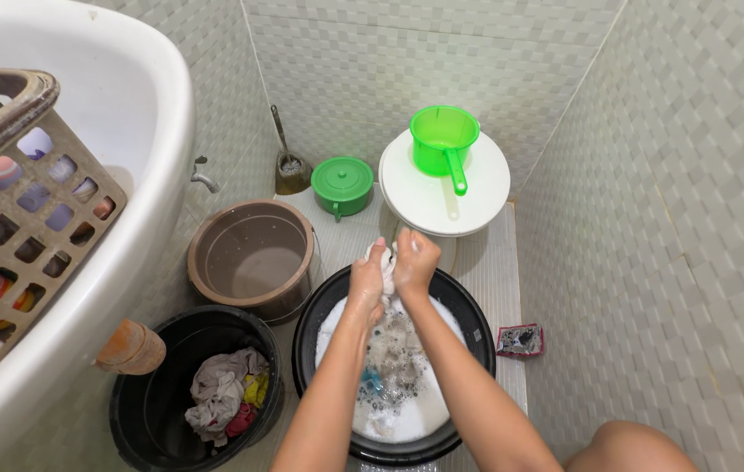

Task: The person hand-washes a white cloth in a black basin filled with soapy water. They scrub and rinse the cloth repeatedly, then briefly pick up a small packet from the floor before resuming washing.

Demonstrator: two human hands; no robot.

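Note:
Both my hands are bunched together over the far rim of a black wash basin (475,325) full of soapy water and soaking clothes. My left hand (366,281) and my right hand (415,260) each grip a piece of white cloth (387,273), squeezed between them just above the suds. My forearms reach in from the bottom of the view.
A black bucket (149,393) with crumpled clothes sits at lower left, a brown bucket of water (254,253) behind it. A green dipper (442,140) rests on a white lidded bucket (477,197), beside a green lidded pot (342,185). A detergent sachet (520,340) lies on the floor; a white sink (140,140) and a basket (48,201) are at left.

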